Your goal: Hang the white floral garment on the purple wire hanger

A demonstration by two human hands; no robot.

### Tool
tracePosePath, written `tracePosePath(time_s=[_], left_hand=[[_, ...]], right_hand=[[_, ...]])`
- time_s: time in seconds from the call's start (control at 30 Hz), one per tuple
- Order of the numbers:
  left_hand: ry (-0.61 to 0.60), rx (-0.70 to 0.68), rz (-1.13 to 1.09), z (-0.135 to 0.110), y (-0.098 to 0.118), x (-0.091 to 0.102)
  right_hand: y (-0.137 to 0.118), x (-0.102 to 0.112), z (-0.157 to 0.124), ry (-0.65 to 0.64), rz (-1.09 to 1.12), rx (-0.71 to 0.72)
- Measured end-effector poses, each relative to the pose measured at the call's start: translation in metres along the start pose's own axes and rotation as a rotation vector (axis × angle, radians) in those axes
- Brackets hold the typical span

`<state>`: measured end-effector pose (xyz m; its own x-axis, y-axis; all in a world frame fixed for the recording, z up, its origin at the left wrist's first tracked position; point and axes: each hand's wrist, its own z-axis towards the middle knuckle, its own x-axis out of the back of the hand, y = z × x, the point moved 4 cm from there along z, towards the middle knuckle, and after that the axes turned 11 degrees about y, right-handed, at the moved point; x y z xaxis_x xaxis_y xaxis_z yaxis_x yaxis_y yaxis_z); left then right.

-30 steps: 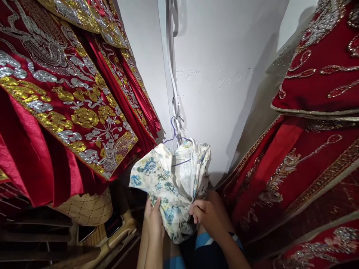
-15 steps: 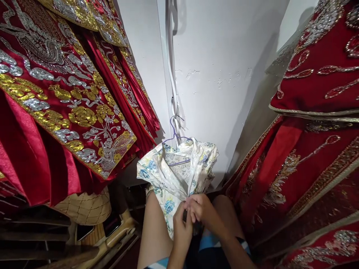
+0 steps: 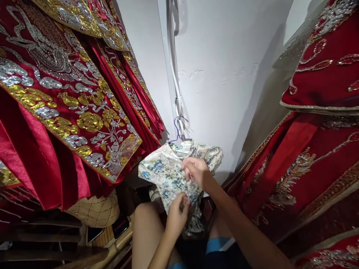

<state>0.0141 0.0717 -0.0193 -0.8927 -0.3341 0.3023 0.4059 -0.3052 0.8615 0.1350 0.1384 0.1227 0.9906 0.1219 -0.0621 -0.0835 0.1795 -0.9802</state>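
A small cream dress with blue flowers (image 3: 165,172) hangs on a thin blue wire hanger (image 3: 178,130) against the white wall. My right hand (image 3: 196,171) is closed, pinching the dress's front near the collar. Lower down, my left hand (image 3: 177,215) pinches the same fabric near its hem. My bare knees show below the hands.
Heavy red garments with gold and silver embroidery (image 3: 67,101) hang close on the left, and more red embroidered cloth (image 3: 314,157) crowds the right. A white wall (image 3: 224,74) lies ahead. A quilted tan cushion (image 3: 97,211) and wooden furniture edges (image 3: 50,254) sit at the lower left.
My right hand has risen from the dress's lower front to near the collar. My left hand stays low on the fabric, and the dress front now lies flatter and closed.
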Motion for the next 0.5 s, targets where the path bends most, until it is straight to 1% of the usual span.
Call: tracePosePath(time_s=[0.07,0.1,0.13,0.17,0.23,0.3,0.37,0.43,0.5], left_hand=[[0.113,-0.048,-0.058,0.028,0.029,0.021],[0.186,-0.111,-0.059,0.043,0.047,0.031],[0.232,-0.180,-0.043,0.057,0.065,0.040],[0.225,-0.254,-0.007,0.071,0.082,0.045],[0.132,-0.385,0.126,0.091,0.111,0.048],[0.106,-0.500,0.279,0.102,0.130,0.047],[0.145,-0.580,0.368,0.103,0.144,0.046],[0.232,-0.615,0.360,0.101,0.155,0.051],[0.371,-0.594,0.276,0.102,0.160,0.064]], right_hand=[[0.005,-0.001,-0.009,-0.011,-0.070,0.015],[0.005,-0.001,-0.012,-0.022,-0.097,0.027],[0.002,0.000,-0.014,-0.031,-0.113,0.045],[-0.003,0.001,-0.015,-0.040,-0.122,0.064],[-0.011,0.003,-0.014,-0.039,-0.129,0.102],[-0.013,0.005,-0.011,-0.018,-0.115,0.119],[-0.002,0.005,-0.007,0.020,-0.103,0.126],[0.021,0.004,-0.005,0.076,-0.113,0.112],[0.050,0.004,-0.006,0.120,-0.141,0.073]])
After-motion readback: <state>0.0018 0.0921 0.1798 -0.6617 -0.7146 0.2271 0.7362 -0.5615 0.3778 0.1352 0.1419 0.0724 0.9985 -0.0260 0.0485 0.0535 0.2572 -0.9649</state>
